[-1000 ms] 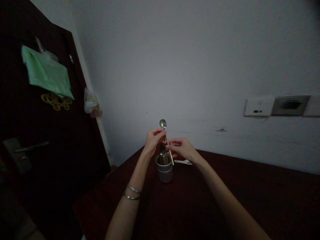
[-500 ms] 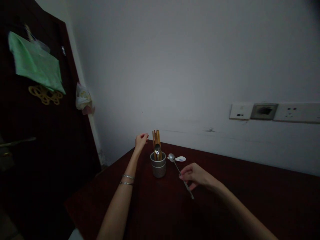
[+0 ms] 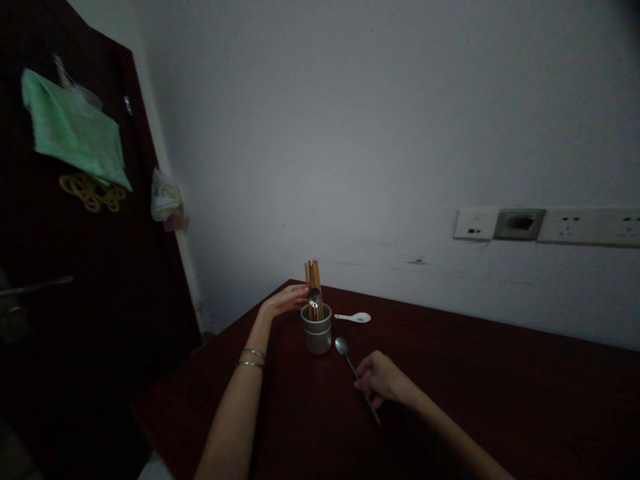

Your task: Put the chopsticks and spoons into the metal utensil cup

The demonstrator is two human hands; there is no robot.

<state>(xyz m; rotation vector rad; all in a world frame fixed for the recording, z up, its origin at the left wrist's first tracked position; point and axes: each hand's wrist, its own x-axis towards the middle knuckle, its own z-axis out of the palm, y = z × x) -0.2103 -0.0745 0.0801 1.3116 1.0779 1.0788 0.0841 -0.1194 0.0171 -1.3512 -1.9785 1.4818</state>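
Observation:
A long-handled metal spoon is pinched around its handle by my right hand, its bowl pointing away from me over the table. My left hand, with bracelets on the wrist, reaches to the left side of the utensil holder, fingers stretched out with nothing in them. Its fingertips come up to the chopsticks; whether they touch cannot be made out. Several chopsticks and another metal spoon stand upright in the grey holder. A white soup spoon lies behind it to the right.
The dark red table meets the wall at the back, where sockets sit on the right. Leftward is a dark door with a green cloth; a plastic bag hangs near its frame.
My right hand has drawn the long-handled spoon nearer to me, away from the white soup spoon. My left hand has come down towards the holder, its fingers now straighter.

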